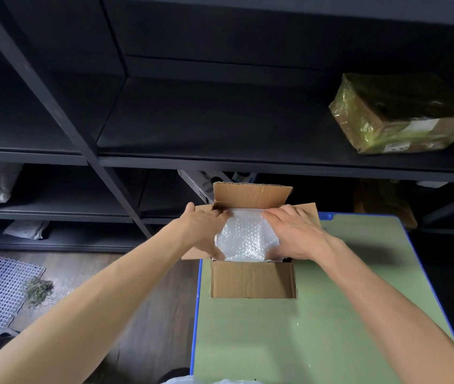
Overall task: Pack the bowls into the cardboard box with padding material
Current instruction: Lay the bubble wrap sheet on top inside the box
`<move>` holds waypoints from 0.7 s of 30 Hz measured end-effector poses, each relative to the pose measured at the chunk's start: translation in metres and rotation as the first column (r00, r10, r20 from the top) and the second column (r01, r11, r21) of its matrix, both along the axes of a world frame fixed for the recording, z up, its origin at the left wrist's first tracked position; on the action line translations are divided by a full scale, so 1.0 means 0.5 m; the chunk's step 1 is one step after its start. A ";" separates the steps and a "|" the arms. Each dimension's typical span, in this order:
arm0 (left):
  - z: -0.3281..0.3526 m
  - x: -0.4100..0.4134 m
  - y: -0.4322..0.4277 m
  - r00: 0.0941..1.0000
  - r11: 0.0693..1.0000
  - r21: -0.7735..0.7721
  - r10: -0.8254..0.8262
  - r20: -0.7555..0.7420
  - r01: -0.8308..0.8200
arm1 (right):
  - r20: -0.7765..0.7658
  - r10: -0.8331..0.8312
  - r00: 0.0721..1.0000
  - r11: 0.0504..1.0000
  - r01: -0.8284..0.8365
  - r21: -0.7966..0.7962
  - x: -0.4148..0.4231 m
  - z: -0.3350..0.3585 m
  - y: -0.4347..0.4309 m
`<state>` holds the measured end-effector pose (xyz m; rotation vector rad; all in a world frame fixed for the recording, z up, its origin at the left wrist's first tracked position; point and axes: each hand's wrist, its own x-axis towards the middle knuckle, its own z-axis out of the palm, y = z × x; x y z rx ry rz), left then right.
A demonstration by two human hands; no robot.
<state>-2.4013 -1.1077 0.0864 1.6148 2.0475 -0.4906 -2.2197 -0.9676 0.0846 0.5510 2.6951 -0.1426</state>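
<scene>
Before the cardboard box, bench: green top with a blue rim; the box sits toward its far left corner.
Near flap: folded outward from the box mouth, toward the viewer.
Left hand: lies over the left side of the box mouth, fingers spread and fairly straight, pressing on the padding, thumb at the near left corner; it grips nothing that I can make out.
Right hand: lies over the right side of the box mouth, fingers straight and flat on the padding, pointing toward the left hand.
Bubble wrap: fills the box mouth between the two hands, about level with the rim.
Bowls: none in view; whether they lie inside the box under the wrap cannot be told.
Far flap: stands upright behind the box mouth.
Beyond the box: a dark shelf, with a wrapped parcel up and to the right, well apart.
Step in hand: likely tamping down the top layer of padding.
Next move: probably lifting both hands clear without dragging the wrap up, then folding the flaps inward.
</scene>
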 end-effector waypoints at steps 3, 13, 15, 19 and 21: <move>0.001 0.008 0.005 0.999 1.000 -0.008 -0.025 -0.034 0.024 | 0.004 0.018 1.000 1.000 -0.018 0.013 0.000 -0.001 0.000; -0.013 0.022 -0.012 0.997 0.998 -0.004 0.064 0.037 -0.064 | -0.016 0.044 0.999 0.998 -0.043 0.051 0.018 -0.001 -0.010; -0.007 0.019 -0.014 0.996 0.997 0.011 0.069 0.052 -0.070 | -0.031 0.049 0.998 0.997 -0.047 0.062 0.019 -0.004 -0.011; -0.031 0.035 -0.022 0.997 0.981 0.179 0.074 -0.007 -0.072 | -0.091 0.037 0.995 0.995 -0.028 0.096 0.029 -0.012 -0.023; -0.045 0.031 -0.041 0.994 0.956 0.276 0.090 0.061 -0.104 | -0.130 0.034 0.991 0.994 -0.019 0.110 0.045 -0.013 -0.025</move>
